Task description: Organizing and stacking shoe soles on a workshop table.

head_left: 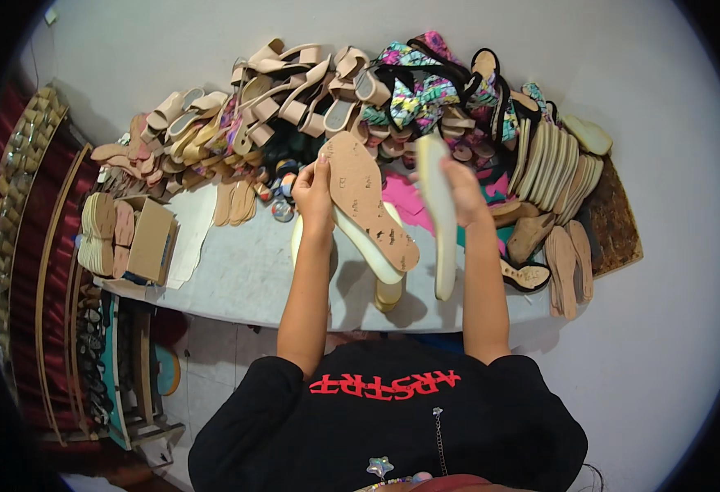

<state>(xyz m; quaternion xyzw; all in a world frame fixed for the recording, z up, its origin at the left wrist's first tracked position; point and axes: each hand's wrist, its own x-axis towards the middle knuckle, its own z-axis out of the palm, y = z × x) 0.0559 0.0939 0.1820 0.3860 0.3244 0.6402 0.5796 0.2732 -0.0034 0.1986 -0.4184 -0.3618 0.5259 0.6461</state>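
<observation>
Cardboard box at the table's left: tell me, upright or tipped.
Tipped: the cardboard box lies on its side on the table, its opening turned toward stacked insoles.

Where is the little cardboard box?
In the head view, the cardboard box sits on the person's left, at the left end of the table, right beside a stack of soles and well away from the left hand.

Both forearms reach forward, left hand (314, 195) and right hand (465, 193) raised, fingers curled closed in grips.
</observation>
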